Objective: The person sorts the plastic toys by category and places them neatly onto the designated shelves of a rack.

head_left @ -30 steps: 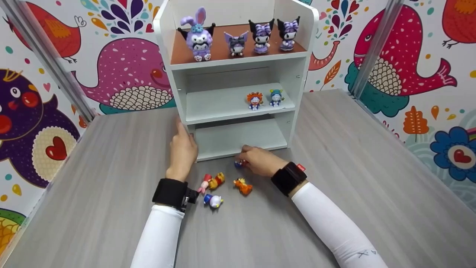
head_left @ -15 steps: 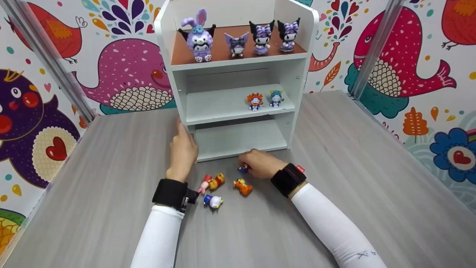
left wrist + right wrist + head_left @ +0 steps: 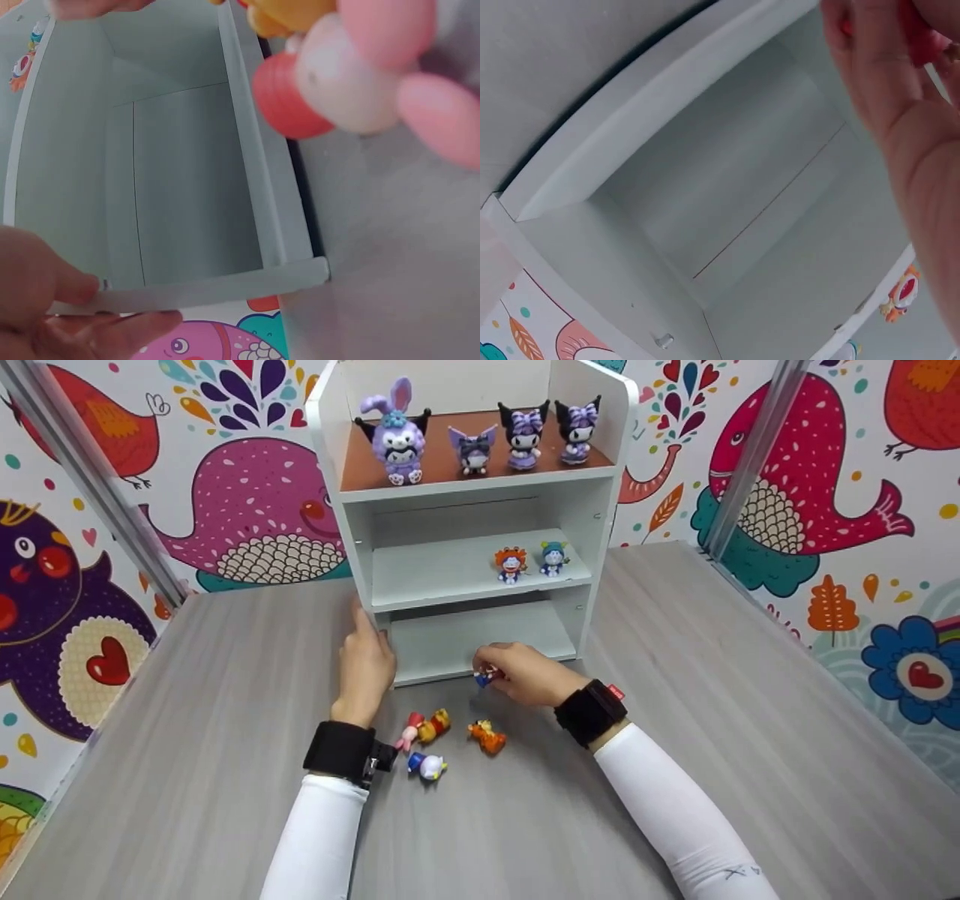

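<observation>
My left hand grips the left side panel of the white shelf unit; in the left wrist view its thumb is on the inner face and its fingers are outside. My right hand pinches a small blue and red figurine in front of the bottom shelf's edge, fingers covering most of it. On the table between my forearms lie a pink figurine with a red cap, a yellow bear figurine, an orange tiger figurine and a white and blue figurine.
Several purple and black figurines stand on the brown top shelf. Two small ones, an orange-maned figurine and a teal-hatted figurine, stand at the right of the middle shelf. Patterned walls border the grey table.
My right hand dipped slightly towards me, then lifted the blue and red figurine and brought it closer to the bottom shelf. My left hand and the figurines on the table stay put.
</observation>
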Motion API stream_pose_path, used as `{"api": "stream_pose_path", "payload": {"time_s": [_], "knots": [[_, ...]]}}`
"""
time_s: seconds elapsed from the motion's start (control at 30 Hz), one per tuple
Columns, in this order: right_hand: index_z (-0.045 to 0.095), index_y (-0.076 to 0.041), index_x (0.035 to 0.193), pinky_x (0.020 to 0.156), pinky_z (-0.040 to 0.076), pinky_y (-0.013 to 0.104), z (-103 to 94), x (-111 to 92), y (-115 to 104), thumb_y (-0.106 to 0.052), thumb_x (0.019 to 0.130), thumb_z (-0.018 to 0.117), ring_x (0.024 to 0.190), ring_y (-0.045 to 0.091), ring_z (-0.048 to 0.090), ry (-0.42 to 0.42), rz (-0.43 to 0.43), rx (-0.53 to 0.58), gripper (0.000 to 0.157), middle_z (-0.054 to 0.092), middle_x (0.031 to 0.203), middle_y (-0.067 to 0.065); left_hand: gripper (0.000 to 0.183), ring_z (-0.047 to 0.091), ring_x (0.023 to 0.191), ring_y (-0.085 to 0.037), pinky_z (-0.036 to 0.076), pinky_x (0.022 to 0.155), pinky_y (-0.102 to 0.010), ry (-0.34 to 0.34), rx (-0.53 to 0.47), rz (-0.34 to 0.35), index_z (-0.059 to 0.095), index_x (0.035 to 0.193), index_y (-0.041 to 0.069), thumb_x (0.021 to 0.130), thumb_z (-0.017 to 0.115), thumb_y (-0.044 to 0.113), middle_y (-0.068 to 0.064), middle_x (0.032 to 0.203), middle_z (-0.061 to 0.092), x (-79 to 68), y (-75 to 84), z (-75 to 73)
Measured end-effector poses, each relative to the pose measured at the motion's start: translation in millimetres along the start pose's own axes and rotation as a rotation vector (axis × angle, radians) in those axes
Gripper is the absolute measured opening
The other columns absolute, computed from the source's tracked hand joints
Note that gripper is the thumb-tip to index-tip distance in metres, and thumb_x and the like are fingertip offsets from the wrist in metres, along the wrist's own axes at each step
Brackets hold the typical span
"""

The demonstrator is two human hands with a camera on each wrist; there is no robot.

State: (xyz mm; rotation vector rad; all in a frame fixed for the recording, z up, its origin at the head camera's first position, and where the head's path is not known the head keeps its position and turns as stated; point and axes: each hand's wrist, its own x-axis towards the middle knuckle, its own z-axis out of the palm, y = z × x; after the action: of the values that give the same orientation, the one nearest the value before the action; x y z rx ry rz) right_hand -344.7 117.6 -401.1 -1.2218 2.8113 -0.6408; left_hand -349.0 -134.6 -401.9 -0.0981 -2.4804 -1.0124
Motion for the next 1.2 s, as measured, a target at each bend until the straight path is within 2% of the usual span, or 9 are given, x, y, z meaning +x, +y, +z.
{"api": "stream_pose_path", "payload": {"time_s": [0.1, 0.2, 0.33, 0.47, 0.6, 0.7, 0.8, 0.97, 1.2], "knots": [[0.069, -0.003, 0.119, 0.092, 0.058, 0.037, -3.5, 0.1, -1.3, 0.004, 0.092, 0.066, 0.102, 0.023, 0.067, 0.018, -0.039, 0.027, 0.029, 0.070, 0.113, 0.011, 0.048, 0.069, 0.083, -0.050, 0.058, 0.067, -0.054, 0.004, -0.004, 0.002, 0.032, 0.145, -0.007, 0.100, 0.048, -0.001, -0.037, 0.098, 0.067, 0.4, 0.1, -0.7], [0.073, -0.003, 0.113, 0.087, 0.059, 0.034, -5.8, 0.3, -1.4, 0.007, 0.089, 0.067, 0.099, 0.023, 0.068, 0.049, -0.068, 0.044, 0.027, 0.071, 0.111, 0.011, 0.048, 0.069, 0.085, -0.050, 0.058, 0.069, -0.055, -0.001, 0.006, -0.004, 0.031, 0.146, -0.007, 0.100, 0.048, -0.001, -0.036, 0.098, 0.067, 0.8, 0.5, -0.7], [0.075, -0.003, 0.106, 0.080, 0.059, 0.028, -8.4, 0.1, -1.3, 0.008, 0.084, 0.068, 0.093, 0.020, 0.067, 0.103, -0.068, 0.088, 0.026, 0.069, 0.109, 0.011, 0.050, 0.069, 0.086, -0.050, 0.057, 0.069, -0.056, 0.000, 0.020, -0.008, 0.030, 0.147, -0.007, 0.101, 0.047, 0.000, -0.036, 0.099, 0.067, 0.4, 0.8, -1.0], [0.075, -0.005, 0.102, 0.082, 0.058, 0.028, -12.1, -1.7, -1.6, -0.002, 0.082, 0.070, 0.095, 0.018, 0.066, 0.141, -0.049, 0.135, 0.021, 0.068, 0.113, 0.009, 0.051, 0.069, 0.090, -0.051, 0.056, 0.071, -0.057, 0.001, 0.025, -0.007, 0.029, 0.148, -0.007, 0.101, 0.046, 0.000, -0.038, 0.101, 0.066, -0.2, 1.2, -0.8], [0.076, -0.006, 0.101, 0.085, 0.058, 0.028, -14.5, -2.8, -3.8, -0.013, 0.088, 0.068, 0.100, 0.017, 0.067, 0.154, -0.049, 0.192, 0.017, 0.069, 0.116, 0.008, 0.050, 0.069, 0.090, -0.050, 0.057, 0.072, -0.057, -0.002, 0.020, -0.015, 0.030, 0.148, -0.007, 0.101, 0.047, 0.000, -0.038, 0.102, 0.066, -0.8, 0.7, -0.7], [0.077, -0.005, 0.101, 0.087, 0.059, 0.031, -16.5, -3.0, -6.7, -0.014, 0.095, 0.064, 0.102, 0.018, 0.067, 0.165, -0.076, 0.241, 0.016, 0.070, 0.115, 0.008, 0.049, 0.069, 0.089, -0.051, 0.058, 0.071, -0.057, 0.007, 0.014, -0.009, 0.031, 0.146, -0.008, 0.100, 0.047, -0.001, -0.038, 0.100, 0.066, -1.3, 0.1, -0.5], [0.073, -0.004, 0.111, 0.088, 0.059, 0.033, -18.6, -2.8, -9.2, -0.010, 0.096, 0.065, 0.104, 0.020, 0.067, 0.175, -0.107, 0.282, 0.018, 0.070, 0.117, 0.010, 0.049, 0.069, 0.087, -0.051, 0.058, 0.070, -0.056, 0.011, 0.004, -0.006, 0.031, 0.146, -0.008, 0.100, 0.048, -0.002, -0.038, 0.099, 0.066, -1.1, -0.1, -0.3], [0.057, -0.002, 0.135, 0.095, 0.056, 0.027, -19.7, -3.3, -12.3, -0.003, 0.092, 0.070, 0.112, 0.023, 0.066, 0.167, -0.104, 0.343, 0.046, 0.058, 0.136, 0.014, 0.051, 0.069, 0.086, -0.051, 0.058, 0.070, -0.055, 0.007, -0.005, -0.012, 0.030, 0.147, -0.007, 0.100, 0.048, -0.002, -0.036, 0.098, 0.067, -0.8, -0.2, -0.7], [0.068, -0.003, 0.122, 0.096, 0.056, 0.028, -20.5, -4.7, -14.7, -0.001, 0.091, 0.070, 0.109, 0.020, 0.064, 0.191, -0.135, 0.301, 0.031, 0.065, 0.119, 0.011, 0.047, 0.069, 0.087, -0.051, 0.057, 0.071, -0.057, 0.004, 0.010, -0.013, 0.034, 0.144, -0.007, 0.100, 0.048, -0.002, -0.036, 0.098, 0.067, -0.5, -0.2, -0.3]]}}
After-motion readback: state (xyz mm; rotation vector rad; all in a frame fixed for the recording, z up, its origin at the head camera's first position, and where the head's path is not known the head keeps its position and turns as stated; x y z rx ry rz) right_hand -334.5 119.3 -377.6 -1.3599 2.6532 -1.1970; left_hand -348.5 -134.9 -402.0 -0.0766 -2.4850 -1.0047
